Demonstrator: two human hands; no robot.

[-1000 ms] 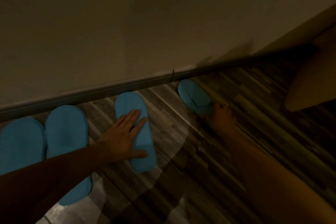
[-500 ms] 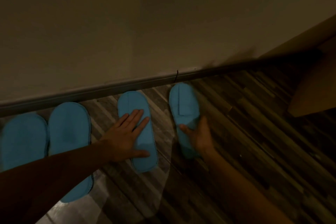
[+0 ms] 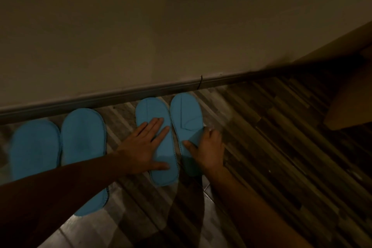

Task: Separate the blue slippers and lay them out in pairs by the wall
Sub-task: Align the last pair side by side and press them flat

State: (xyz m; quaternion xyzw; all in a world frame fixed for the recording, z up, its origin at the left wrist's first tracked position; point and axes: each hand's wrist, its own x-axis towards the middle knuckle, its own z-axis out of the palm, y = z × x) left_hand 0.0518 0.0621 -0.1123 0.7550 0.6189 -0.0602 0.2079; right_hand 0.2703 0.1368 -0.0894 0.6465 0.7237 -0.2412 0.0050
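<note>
**Second pair closing up at the skirting board**

Along the bottom of the wall [image 3: 181,26], across the middle of the frame, you have four blue slippers lying flat on the wood-pattern floor [image 3: 281,147], toes towards the skirting board [image 3: 120,96]. At the left, the first pair [image 3: 58,153] lies side by side, edges touching or very nearly so; your left forearm crosses over its lower part, so I cannot see the heels fully.

Near the centre, your left hand [image 3: 146,151] lies palm-down on the third slipper [image 3: 159,147], fingers stretched out and slightly fanned, thumb pointing along the sole. My reading is that you are pinning it so that it does not skate on the smooth floor while its partner comes alongside.

Just right of it, your right hand [image 3: 209,151] has the fourth slipper [image 3: 186,115] by its heel half: thumb on top, the other fingers curled round the outer edge, pinching the sole. A corner of the upper is folded up under that grip. The two slippers are just beside each other, the gap narrow at the toes and slightly wider at the heels.

I judge the task nearly done; the heel of the fourth slipper needs nudging in parallel, and the folded flap flattening. At the right edge a light brown piece of furniture [image 3: 350,96] stands well apart from the row.
</note>
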